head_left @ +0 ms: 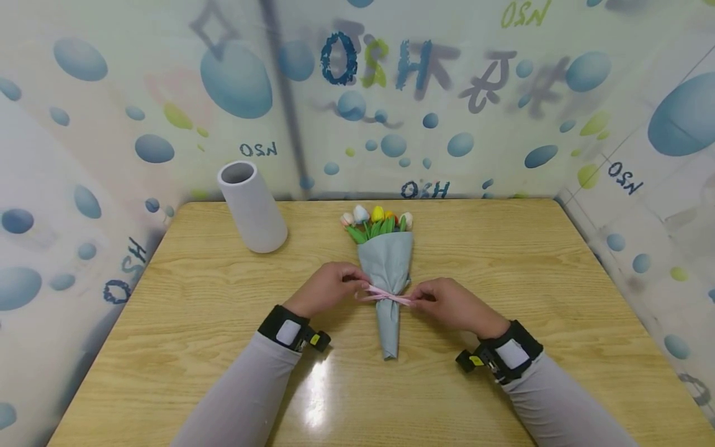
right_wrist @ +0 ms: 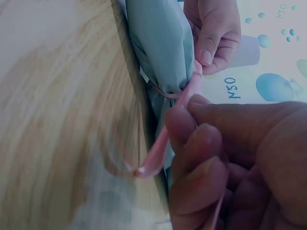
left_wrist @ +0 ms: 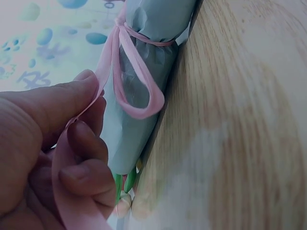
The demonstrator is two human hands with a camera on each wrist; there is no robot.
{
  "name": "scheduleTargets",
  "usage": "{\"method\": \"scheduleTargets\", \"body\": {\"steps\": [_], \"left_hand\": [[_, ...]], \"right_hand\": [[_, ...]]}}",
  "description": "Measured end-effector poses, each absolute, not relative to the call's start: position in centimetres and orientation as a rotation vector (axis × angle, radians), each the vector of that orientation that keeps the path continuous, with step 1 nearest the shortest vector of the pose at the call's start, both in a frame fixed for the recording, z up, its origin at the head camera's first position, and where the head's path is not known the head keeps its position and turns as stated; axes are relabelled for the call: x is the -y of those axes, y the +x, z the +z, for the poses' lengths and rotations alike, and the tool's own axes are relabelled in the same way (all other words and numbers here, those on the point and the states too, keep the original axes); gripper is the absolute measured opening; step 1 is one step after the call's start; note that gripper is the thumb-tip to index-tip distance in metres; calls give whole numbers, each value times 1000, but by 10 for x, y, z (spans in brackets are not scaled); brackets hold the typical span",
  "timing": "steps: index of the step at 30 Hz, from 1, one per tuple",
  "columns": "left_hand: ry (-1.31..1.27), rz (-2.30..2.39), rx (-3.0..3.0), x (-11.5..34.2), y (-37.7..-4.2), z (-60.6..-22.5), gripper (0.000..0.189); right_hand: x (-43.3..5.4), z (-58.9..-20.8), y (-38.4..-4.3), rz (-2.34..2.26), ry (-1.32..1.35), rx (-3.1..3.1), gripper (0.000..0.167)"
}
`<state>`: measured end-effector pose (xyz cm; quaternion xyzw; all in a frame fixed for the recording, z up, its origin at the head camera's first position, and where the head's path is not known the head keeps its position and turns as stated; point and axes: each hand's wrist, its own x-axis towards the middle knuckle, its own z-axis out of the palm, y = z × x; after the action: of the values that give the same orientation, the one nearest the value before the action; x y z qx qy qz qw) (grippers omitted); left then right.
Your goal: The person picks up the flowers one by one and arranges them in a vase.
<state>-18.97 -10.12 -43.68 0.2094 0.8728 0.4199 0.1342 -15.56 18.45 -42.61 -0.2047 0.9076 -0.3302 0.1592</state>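
A bouquet of tulips (head_left: pixel 378 215), white, yellow, orange and pinkish, lies on the table in blue-grey wrapping paper (head_left: pixel 386 257). Round the paper's narrow waist runs a pink ribbon (left_wrist: pixel 140 76), tied with a loop that shows in the left wrist view. To the left of the bouquet, my left hand (head_left: pixel 331 287) pinches one side of the ribbon between thumb and fingers. My right hand (head_left: pixel 455 303) pinches the ribbon on the other side. A strand of ribbon passes through each hand; the curled fingers partly hide it.
A tall white vase (head_left: pixel 254 208) stands at the back left of the wooden table (head_left: pixel 184 347). Behind the table's far edge hangs a patterned backdrop (head_left: pixel 475 143) with blue spots and letters. Similar sheeting runs along both sides.
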Motion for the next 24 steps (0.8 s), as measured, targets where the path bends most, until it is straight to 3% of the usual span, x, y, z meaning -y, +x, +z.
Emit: {"method": "scheduleTargets", "body": {"steps": [24], "left_hand": [[587,1237,-2546,106,-193,-439,11]], "right_hand": [[-207,-417,-159,-764,-652,-2555,10]]}}
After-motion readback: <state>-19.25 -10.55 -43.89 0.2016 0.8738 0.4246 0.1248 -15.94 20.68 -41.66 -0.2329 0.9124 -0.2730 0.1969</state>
